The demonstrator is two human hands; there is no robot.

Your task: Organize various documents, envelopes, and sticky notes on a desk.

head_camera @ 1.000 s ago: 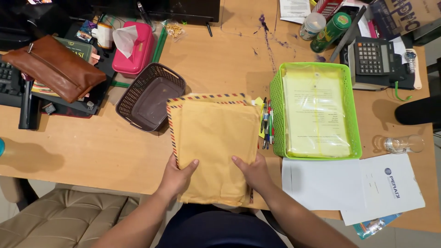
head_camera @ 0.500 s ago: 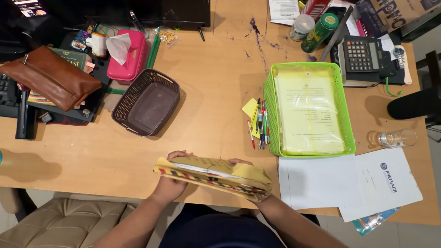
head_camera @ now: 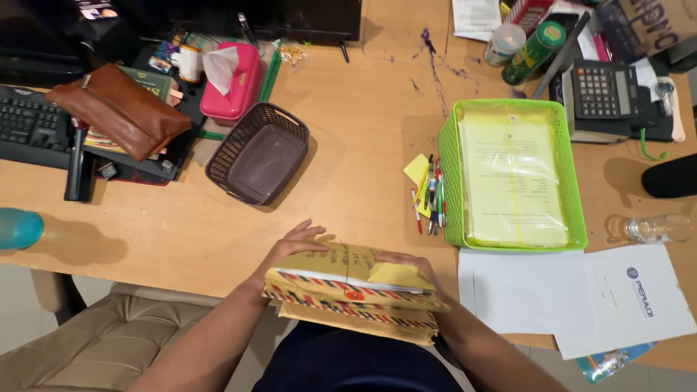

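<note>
wooden desk (head_camera: pixel 348 131), purple ink stains nr far edge | beige padded chair (head_camera: pixel 102 341) btm left, partly under desk | dark chair back (head_camera: pixel 671 176) at rt edge | pale tiled floor (head_camera: pixel 14 305) lower left | light from overhead, soft shadows on desk

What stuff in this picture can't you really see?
- Inside the envelope stack, head view: its own flaps cover the contents.
- Right hand: mostly behind the stack; only fingertips show.
- Left hand: palm hidden under the stack.
- Sheets in the green basket: a clear yellow cover blurs them.
- Keyboard: cut off by the left edge.
- Glass: too clear to tell whether anything is inside.
</note>
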